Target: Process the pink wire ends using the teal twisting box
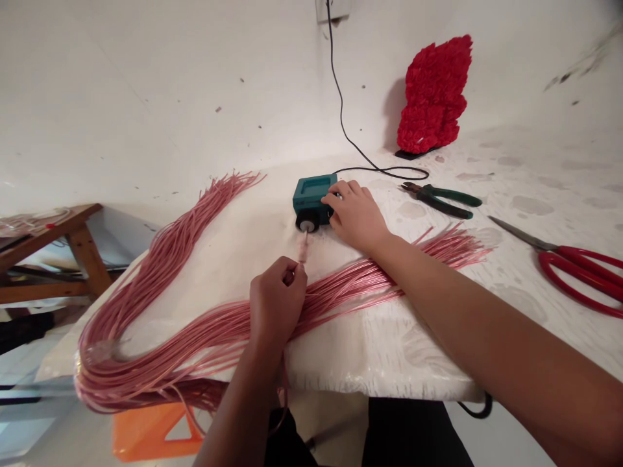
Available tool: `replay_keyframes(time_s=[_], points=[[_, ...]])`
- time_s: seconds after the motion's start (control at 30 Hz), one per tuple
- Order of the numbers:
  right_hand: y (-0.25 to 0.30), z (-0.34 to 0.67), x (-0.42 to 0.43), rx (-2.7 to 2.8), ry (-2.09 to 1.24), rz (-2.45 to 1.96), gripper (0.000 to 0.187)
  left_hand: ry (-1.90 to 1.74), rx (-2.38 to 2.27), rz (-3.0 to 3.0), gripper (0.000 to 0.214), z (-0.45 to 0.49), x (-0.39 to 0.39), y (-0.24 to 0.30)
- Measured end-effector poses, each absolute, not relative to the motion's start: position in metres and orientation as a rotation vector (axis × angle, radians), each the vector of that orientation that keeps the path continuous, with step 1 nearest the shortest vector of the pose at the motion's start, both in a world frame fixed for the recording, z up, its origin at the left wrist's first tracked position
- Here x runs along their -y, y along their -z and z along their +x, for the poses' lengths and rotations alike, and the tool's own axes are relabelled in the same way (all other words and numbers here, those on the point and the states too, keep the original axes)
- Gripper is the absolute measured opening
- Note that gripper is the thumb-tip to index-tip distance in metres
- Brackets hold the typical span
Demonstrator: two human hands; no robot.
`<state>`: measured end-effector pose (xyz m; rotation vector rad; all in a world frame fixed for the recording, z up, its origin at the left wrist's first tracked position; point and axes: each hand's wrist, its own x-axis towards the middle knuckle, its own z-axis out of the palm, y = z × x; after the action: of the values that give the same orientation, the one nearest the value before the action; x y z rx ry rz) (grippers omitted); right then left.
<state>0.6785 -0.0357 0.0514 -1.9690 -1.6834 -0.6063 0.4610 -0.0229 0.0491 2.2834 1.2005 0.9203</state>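
My left hand [276, 299] is closed in a pinch on one pink cord, whose end [304, 248] points up at the round black nozzle of a small teal machine [311, 196]. My right hand [355, 214] rests on the right side of that machine, fingers curled against it. A big bundle of pink cords [160, 272] loops across the white table from the far left, round the near left corner and back to the right under my arms.
Green-handled pliers [440, 198] lie right of the machine, red-handled scissors [579, 269] further right. A red flower-covered shape [433, 97] leans on the wall. A black cable [341, 110] runs up the wall. A wooden bench [53, 250] stands left; an orange stool [146, 431] below.
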Motion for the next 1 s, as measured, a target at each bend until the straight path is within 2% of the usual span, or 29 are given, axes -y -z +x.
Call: replay_keyframes(time_s=[0.63, 1.0], points=[[-0.047, 0.682, 0.034, 1.668, 0.718, -1.892, 0.038, -0.920, -1.130, 2.098, 0.018, 0.411, 0.070, -0.082], [-0.046, 0.685, 0.038, 1.726, 0.796, -1.919, 0.033, -0.945, -1.098, 1.878, 0.019, 0.359, 0.100, -0.079]])
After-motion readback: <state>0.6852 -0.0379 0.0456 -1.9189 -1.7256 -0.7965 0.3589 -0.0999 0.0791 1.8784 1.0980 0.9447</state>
